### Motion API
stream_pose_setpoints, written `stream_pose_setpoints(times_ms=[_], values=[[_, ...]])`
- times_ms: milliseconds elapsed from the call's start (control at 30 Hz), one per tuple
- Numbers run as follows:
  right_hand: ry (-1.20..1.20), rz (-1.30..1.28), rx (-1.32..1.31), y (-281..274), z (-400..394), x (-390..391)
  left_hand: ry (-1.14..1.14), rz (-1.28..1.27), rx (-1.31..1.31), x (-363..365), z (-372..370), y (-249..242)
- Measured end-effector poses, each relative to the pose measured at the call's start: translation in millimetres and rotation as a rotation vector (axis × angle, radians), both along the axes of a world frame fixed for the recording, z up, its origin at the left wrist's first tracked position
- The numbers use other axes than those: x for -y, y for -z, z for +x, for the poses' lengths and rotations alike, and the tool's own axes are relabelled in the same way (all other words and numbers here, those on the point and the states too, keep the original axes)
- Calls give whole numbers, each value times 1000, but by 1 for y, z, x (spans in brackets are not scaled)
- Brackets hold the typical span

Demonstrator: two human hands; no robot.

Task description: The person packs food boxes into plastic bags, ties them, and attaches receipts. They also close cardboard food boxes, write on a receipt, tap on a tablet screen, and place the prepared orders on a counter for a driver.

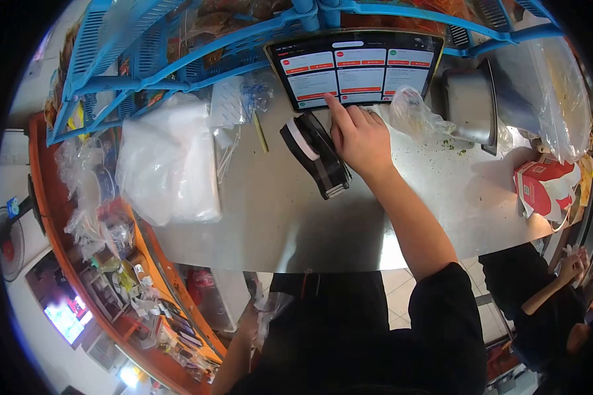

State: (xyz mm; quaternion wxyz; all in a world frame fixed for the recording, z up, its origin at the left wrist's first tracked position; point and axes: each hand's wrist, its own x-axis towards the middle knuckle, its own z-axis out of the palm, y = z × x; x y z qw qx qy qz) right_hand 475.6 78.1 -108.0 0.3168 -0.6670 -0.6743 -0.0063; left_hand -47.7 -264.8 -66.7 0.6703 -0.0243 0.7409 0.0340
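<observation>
My right hand (360,136) reaches over the steel counter with its index finger stretched to the lower part of a tablet (362,69) that shows red buttons on white cards. The other fingers are loosely curled, and nothing shows in them. Just left of this hand lies a black stapler-like device (316,155) with a white strip. Down beside my body, below the counter edge, my left hand (246,326) is next to a clear plastic bag (270,316); its fingers are mostly hidden.
White plastic bags (168,168) lie on the counter's left. A blue rack (197,82) stands behind. At the right are a metal container (470,105), a crumpled clear bag (415,115) and a red-and-white paper bag (547,187). Another person (540,303) stands at lower right.
</observation>
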Motion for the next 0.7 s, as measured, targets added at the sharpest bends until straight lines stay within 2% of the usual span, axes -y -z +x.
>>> stream_pose_setpoints(times_ms=[100, 200, 233, 300, 333, 400, 533, 600, 633, 700], values=[[1, 9, -14, 0, -1, 0, 15, -109, 52, 42, -58, 26], [-6, 5, -13, -2, 0, 0, 869, -79, -71, 119, -144, 90], [-12, 1, -8, -3, 0, 0, 734, -118, -123, 94, -111, 67], [-20, -6, 9, -2, 0, 0, 455, -170, -246, 1, 6, -11], [-24, -8, 26, -2, 1, -1, 454, -169, -245, -10, 18, -18], [-18, -7, 14, -5, 0, 0, 509, -225, -381, -22, 28, -24], [-12, -9, -12, -2, 0, -1, 573, -188, -312, 6, -13, 8], [-14, 23, -14, -3, 0, -3, 432, 15, -400, 8, -16, 11], [-14, 56, -16, -4, 1, -3, 432, 16, -400, 0, -9, 5], [-18, 54, -13, -5, 1, -4, 214, 101, -395, -38, 20, -19]])
